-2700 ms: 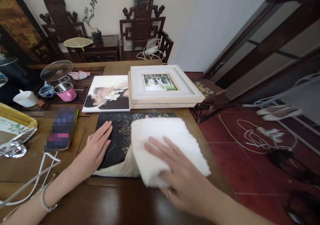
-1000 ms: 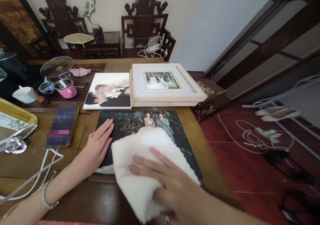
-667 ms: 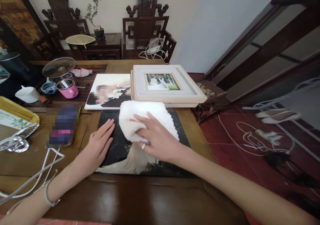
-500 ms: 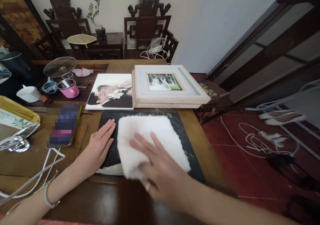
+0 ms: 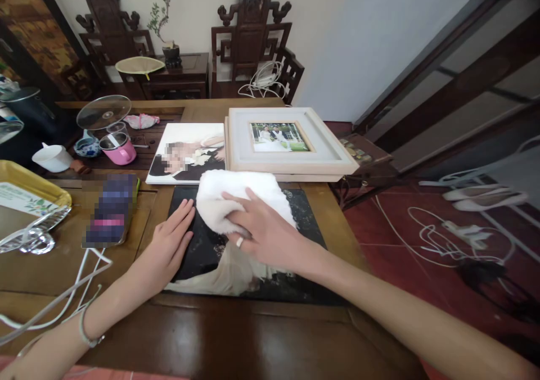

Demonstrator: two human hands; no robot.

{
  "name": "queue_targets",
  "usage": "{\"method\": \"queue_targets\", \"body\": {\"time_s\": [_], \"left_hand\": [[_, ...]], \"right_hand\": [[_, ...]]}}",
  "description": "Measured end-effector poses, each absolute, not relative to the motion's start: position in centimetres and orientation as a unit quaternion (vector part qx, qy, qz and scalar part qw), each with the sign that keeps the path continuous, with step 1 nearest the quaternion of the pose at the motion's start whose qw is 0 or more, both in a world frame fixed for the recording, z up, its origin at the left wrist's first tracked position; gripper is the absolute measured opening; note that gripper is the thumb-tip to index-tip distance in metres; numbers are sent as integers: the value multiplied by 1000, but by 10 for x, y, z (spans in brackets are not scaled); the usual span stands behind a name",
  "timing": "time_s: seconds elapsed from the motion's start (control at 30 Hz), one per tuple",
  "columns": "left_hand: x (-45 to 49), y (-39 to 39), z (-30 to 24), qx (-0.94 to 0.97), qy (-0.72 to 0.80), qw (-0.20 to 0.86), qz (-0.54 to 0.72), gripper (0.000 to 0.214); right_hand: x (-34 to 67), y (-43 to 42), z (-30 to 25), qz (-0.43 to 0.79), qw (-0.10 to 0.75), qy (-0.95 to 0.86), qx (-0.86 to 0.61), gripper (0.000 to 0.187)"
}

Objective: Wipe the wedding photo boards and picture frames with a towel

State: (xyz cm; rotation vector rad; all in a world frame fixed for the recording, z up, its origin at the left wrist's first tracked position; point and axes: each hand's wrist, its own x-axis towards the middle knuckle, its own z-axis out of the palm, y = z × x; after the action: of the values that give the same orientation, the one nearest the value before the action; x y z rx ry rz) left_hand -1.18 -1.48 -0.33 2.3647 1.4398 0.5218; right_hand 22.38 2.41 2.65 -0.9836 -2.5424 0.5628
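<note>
A large dark photo panel (image 5: 198, 256) lies flat on the wooden table, with a pale dress showing along its lower part. My left hand (image 5: 172, 242) rests flat on the panel's left edge, fingers stretched out, holding nothing. Over the panel's upper part lies a fluffy white cloth (image 5: 261, 186). My right hand (image 5: 261, 228), with a ring on it, presses on this cloth and grips a fold of it between thumb and fingers. The cloth hides the top middle of the panel, and its far edge reaches the framed photo behind.
Behind the panel are a smaller photo panel (image 5: 198, 144) and stacked white frames (image 5: 291, 161). To the left are a phone (image 5: 112, 211), white cables (image 5: 80, 284), a gold tray (image 5: 34, 183), a pink mug (image 5: 118, 149) and a white cup (image 5: 53, 158). Chairs stand beyond the table (image 5: 169, 335).
My right hand has moved the white cloth away from me, toward the panel's far edge, uncovering the pale dress below. The left hand stays in place.
</note>
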Motion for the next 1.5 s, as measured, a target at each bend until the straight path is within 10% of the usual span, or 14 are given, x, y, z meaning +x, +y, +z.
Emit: {"method": "queue_targets", "body": {"time_s": [0.4,0.8,1.1,1.5], "left_hand": [[-13,-15,-2,833,502,164,165,49],[-11,-15,11,797,510,216,240,48],[-13,-13,16,742,530,217,348,49],[-9,-12,10,819,492,176,236,42]], "right_hand": [[235,-78,21,207,209,-928,-227,13],[228,2,12,129,177,-905,-364,28],[212,-50,30,189,120,-962,-156,27],[254,-3,34,251,259,-846,-393,24]]}}
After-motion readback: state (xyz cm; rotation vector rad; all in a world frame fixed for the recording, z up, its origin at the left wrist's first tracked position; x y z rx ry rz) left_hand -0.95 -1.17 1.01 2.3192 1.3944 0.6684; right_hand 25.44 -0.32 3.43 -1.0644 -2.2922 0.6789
